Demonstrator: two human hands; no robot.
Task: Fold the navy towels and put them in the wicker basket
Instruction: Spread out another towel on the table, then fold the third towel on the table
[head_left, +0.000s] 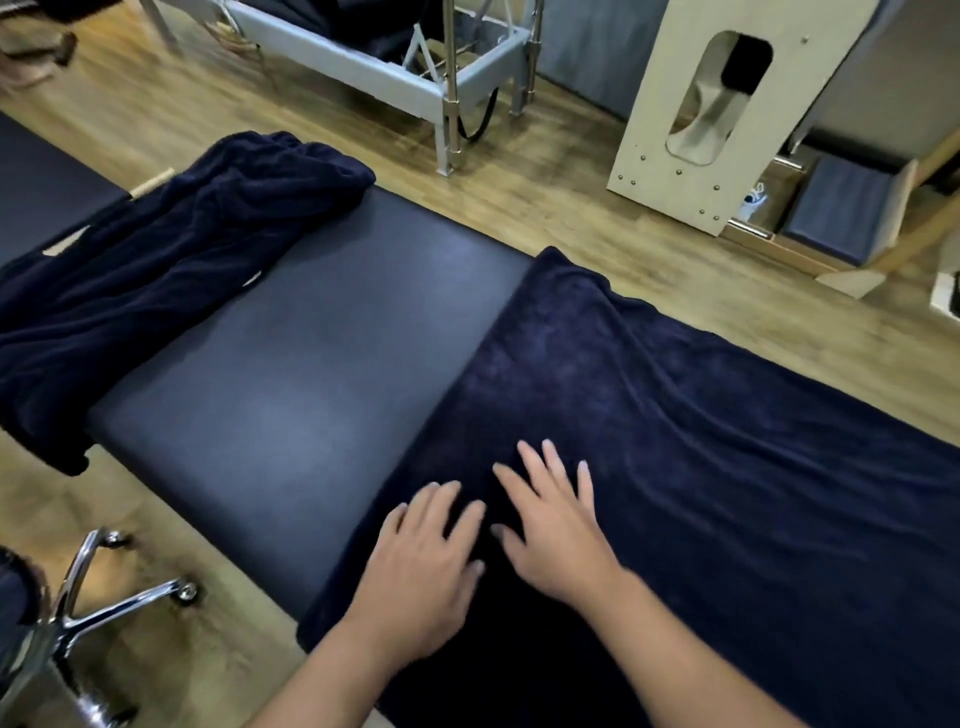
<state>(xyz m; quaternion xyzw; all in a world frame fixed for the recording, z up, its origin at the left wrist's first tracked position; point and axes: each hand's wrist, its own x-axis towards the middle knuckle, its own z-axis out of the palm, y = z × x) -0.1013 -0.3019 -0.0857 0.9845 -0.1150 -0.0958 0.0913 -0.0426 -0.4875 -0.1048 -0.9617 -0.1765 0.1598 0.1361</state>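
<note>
— Where did the spread towel (701, 415) lie?
— On the right half of the counter (291, 364), with both hands flat on its near left part: the left hand (421, 566) just beside the right hand (556, 535).
— And the other towel (171, 270)?
— Heaped on the counter's far left end, hanging over its edge. A chair base (93, 608) stood on the floor (519, 208) at near left, a metal frame (395, 67) behind the counter.

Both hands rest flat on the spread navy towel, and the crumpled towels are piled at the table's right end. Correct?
Not quite. The head view shows the crumpled towels at the table's left end. Left hand and right hand do rest flat on the spread navy towel.
</note>
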